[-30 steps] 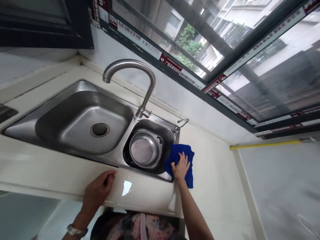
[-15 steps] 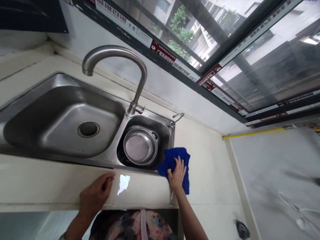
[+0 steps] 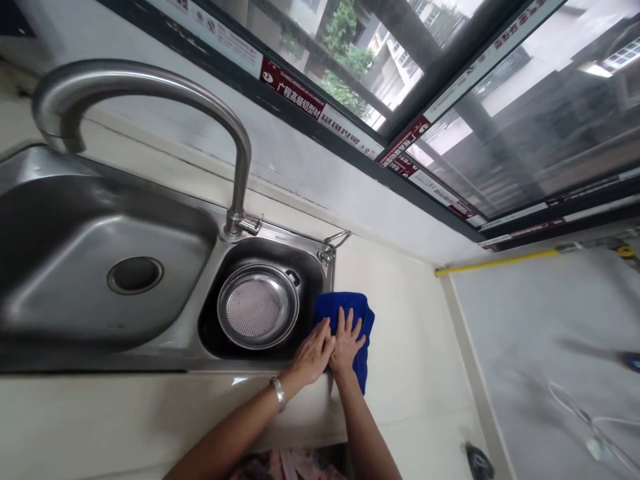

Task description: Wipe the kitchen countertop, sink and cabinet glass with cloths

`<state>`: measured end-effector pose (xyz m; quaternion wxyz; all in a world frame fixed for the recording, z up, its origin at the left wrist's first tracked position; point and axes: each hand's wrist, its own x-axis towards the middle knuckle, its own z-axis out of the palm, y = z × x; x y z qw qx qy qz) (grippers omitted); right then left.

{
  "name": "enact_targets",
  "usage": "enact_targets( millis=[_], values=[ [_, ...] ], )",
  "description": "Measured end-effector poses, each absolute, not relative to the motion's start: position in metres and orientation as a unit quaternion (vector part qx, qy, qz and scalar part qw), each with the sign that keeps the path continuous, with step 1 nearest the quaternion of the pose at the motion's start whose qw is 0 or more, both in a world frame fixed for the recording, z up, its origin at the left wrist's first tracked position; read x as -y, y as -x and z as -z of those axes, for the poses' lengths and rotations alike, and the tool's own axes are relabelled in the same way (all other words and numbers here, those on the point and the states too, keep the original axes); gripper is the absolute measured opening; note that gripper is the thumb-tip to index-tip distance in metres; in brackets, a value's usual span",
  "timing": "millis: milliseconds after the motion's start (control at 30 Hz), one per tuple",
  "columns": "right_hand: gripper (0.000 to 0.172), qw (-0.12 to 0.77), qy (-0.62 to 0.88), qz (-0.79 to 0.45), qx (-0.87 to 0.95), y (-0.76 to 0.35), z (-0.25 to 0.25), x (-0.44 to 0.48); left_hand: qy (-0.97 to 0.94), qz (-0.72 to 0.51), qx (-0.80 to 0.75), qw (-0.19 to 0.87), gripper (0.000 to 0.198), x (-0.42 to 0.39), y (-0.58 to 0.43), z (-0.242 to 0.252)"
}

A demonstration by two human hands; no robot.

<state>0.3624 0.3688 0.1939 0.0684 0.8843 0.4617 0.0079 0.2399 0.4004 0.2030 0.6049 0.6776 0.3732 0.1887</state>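
A blue cloth (image 3: 364, 319) lies spread over the right rim of the small sink basin and the countertop beside it. My right hand (image 3: 346, 341) rests flat on the cloth, fingers spread. Beside it, my left hand (image 3: 314, 352) lies stretched out over the cloth's left part, its fingertips close to my right hand; a silver bracelet (image 3: 279, 393) circles that wrist. Both palms face down and hide part of the cloth. In the small basin (image 3: 313, 280) sits a round metal strainer bowl (image 3: 255, 307) with a perforated bottom.
A curved metal faucet (image 3: 243, 160) rises behind the sink, over the large basin (image 3: 65, 280) on the left. A small tap (image 3: 327, 252) stands at the back right corner. Pale countertop (image 3: 405, 333) extends rightward. A window frame (image 3: 330, 127) and yellow pipe (image 3: 495, 261) lie beyond.
My left hand has come from the counter's front edge, right, onto the cloth, its fingers now stretched out. My right hand stays on the cloth. The view has shifted closer and to the right.
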Motion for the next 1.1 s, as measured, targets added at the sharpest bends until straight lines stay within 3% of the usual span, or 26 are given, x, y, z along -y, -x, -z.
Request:
enact_targets(
  millis=[200, 567, 867, 1100],
  values=[
    [0.058, 0.093, -0.879, -0.029, -0.467, -0.381, -0.184, -0.407, -0.682, -0.194, -0.387, 0.589, 0.072, -0.424, -0.280, -0.188],
    [0.059, -0.007, -0.865, -0.030, -0.501, -0.413, -0.183, -0.496, -0.676, -0.239, -0.434, 0.546, 0.061, -0.514, -0.322, -0.185],
    [0.060, 0.063, -0.843, -0.034, -0.533, -0.439, -0.201, -0.538, -0.698, -0.229, -0.446, 0.511, 0.054, -0.552, -0.338, -0.183],
    [0.060, 0.047, -0.833, -0.040, -0.549, -0.440, -0.201, -0.542, -0.732, -0.219, -0.435, 0.476, 0.054, -0.559, -0.333, -0.181]
  ],
)
